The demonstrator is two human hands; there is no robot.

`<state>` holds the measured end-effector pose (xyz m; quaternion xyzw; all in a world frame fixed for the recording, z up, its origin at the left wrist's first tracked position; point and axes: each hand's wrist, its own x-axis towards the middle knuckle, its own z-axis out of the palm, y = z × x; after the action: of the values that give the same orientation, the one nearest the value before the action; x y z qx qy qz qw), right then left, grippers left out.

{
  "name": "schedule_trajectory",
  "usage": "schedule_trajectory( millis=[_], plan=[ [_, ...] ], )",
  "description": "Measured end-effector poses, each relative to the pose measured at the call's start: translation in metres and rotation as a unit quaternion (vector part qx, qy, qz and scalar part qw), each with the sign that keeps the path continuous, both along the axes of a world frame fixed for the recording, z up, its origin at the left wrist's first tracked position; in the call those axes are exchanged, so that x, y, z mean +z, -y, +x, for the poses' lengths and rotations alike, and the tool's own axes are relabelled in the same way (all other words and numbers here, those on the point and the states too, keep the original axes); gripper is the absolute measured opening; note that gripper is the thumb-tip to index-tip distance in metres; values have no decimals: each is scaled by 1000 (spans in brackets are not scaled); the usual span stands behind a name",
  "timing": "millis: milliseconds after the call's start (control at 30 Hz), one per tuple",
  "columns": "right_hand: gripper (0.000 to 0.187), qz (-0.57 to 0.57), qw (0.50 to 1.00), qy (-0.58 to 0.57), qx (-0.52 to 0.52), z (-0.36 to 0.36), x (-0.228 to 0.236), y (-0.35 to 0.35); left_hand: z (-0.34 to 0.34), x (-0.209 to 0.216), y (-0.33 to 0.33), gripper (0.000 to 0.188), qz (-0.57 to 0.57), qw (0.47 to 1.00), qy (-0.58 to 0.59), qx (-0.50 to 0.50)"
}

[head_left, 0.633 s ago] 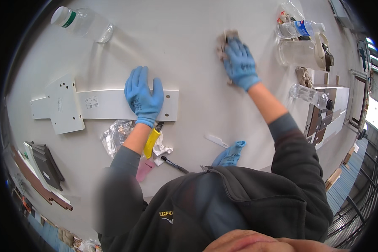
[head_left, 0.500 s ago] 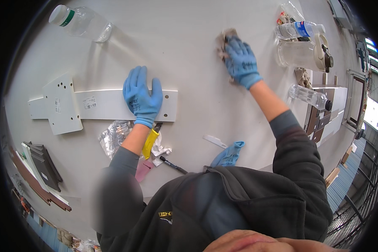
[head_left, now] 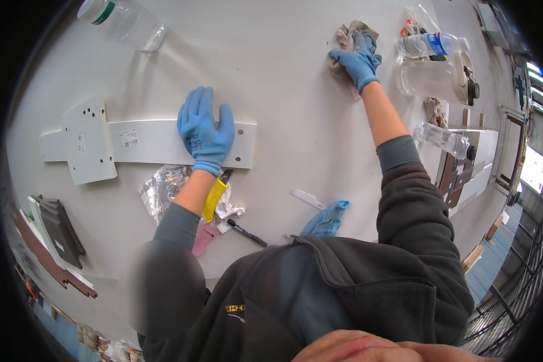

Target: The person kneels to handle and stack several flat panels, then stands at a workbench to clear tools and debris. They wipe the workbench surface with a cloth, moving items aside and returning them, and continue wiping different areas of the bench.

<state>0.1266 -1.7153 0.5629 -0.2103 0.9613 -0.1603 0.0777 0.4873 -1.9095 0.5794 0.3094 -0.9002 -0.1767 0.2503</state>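
My left hand [head_left: 205, 134], in a blue work glove, lies flat with fingers stretched out on a long white panel [head_left: 158, 145] near its right end. Across that panel's left part sits a shorter white plate [head_left: 95, 164] with several holes and a label. Far out to the right, my right hand [head_left: 359, 63], gloved the same way, grips a crumpled greyish-brown rag [head_left: 346, 39] against the light table [head_left: 271, 120]. Part of the rag is hidden beneath the glove, its thumb held out to the left.
Near my left wrist are a yellow utility knife [head_left: 214, 200], plastic bags [head_left: 161, 190] and a black marker [head_left: 247, 233]. A loose blue glove [head_left: 329, 220] lies by a white blade-like strip [head_left: 306, 198]. Bottles and a clear jug [head_left: 431, 78] line the right; a large bottle [head_left: 127, 25] lies upper left.
My right hand has moved farther away and slightly right with the rag, which is now more bunched up. My left hand stays flat on the panel.
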Motion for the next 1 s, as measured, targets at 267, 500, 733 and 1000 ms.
schedule_trajectory(
  millis=[267, 500, 733, 1000],
  plan=[
    [107, 36, 999, 22, -29, -3, 0, 19, -1, 4, 1, 45, 5, 1000, 9, 0],
    [114, -27, 999, 12, -30, -9, -3, 30, -1, 2, 0, 46, 7, 1000, 12, -1],
    [113, -31, 999, 41, -18, -15, -11, 14, 0, 1, 1, 45, -1, 1000, -7, -10],
    [111, 10, 999, 38, -27, -21, -9, 27, 0, 2, 1, 46, 12, 1000, -8, -8]
  ],
)
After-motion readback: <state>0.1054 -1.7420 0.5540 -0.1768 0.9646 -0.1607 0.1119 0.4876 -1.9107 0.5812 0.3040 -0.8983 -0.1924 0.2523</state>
